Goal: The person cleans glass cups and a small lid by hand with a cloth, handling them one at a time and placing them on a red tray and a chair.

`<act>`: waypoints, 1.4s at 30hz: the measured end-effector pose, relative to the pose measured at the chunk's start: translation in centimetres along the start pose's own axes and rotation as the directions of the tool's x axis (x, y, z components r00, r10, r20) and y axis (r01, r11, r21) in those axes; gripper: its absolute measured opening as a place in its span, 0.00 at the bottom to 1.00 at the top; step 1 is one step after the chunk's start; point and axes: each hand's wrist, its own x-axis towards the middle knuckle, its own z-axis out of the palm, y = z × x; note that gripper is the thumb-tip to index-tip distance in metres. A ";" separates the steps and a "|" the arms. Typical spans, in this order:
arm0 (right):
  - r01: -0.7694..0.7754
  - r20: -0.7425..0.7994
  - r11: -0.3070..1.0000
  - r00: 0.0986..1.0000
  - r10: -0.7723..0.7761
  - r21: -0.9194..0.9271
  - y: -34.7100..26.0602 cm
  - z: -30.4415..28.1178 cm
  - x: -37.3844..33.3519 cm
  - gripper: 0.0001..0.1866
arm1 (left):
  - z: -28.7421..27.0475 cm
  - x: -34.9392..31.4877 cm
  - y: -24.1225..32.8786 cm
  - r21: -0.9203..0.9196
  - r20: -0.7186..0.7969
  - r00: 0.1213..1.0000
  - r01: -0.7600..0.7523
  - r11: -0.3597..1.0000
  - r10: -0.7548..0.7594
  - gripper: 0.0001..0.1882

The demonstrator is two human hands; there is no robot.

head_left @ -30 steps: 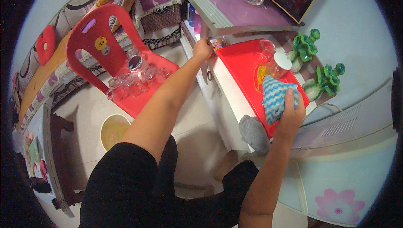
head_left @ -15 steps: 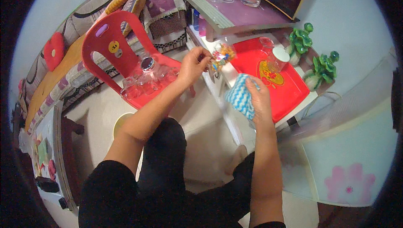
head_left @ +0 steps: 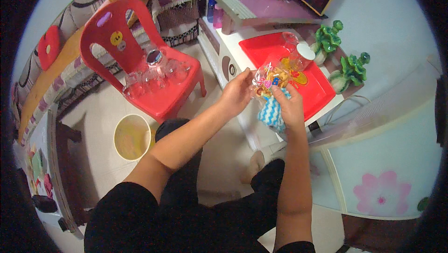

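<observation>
A clear plastic packet with yellow and multicoloured contents [head_left: 269,79] is held over the near edge of the red tray [head_left: 319,97]. My left hand [head_left: 239,93] is closed on the packet's left side. My right hand [head_left: 290,106] grips a blue-and-white striped knitted cloth [head_left: 270,113], its thumb against the packet's lower right. Just beyond the packet, a clear jar with a white lid [head_left: 305,52] and another clear glass piece [head_left: 290,41] are in the tray.
On the left, a red plastic chair [head_left: 161,106] bears several clear glass vessels [head_left: 156,76]. A cream bin [head_left: 133,138] stands on the floor before it. Green cabbage-shaped ornaments [head_left: 350,73] line the tray's right side. A purple-topped stand [head_left: 266,6] rises behind.
The packet has moved right and nearer, from beside the tray to my right hand. My left hand came with it. More of the cream bin shows as the view shifted.
</observation>
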 end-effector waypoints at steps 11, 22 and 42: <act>0.066 0.002 0.737 0.996 -0.087 -0.673 -1.5 0.6 -0.2 0.19 | -0.9 1.2 -2.1 -0.457 -0.033 0.969 0.202 0.866 -0.244 0.21; 0.094 -0.033 0.693 0.985 -0.168 -0.715 -2.0 1.1 -0.2 0.17 | -1.3 1.4 -2.0 -0.555 -0.014 0.964 0.213 0.804 -0.265 0.23; -0.207 0.136 0.757 0.978 0.156 0.620 -2.2 -2.5 0.6 0.20 | 4.4 -3.3 4.1 -0.802 0.300 0.952 0.287 0.524 -0.061 0.19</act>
